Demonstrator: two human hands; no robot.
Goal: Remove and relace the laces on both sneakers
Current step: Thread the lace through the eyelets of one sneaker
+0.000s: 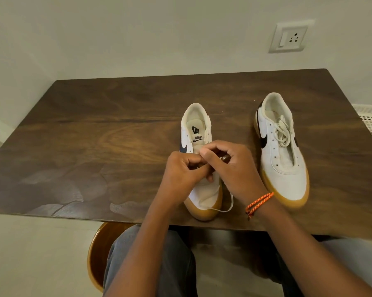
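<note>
Two white sneakers with tan soles stand on the brown wooden table [95, 136], toes toward me. Over the middle of the near sneaker [199, 133] my left hand [182, 171] and my right hand [234, 168] meet, fingers curled and pinching its white lace [228, 207] at the eyelets. A loop of that lace trails past the toe on the right. The right sneaker [281, 151] has open eyelets, and a loose bundle of white lace [282, 130] lies in its opening. My hands hide the near sneaker's eyelets.
A white perforated basket [371, 123] stands off the table's right edge. A wall socket [290, 37] is on the wall behind. My knees and a round wooden stool [99, 249] are under the near table edge.
</note>
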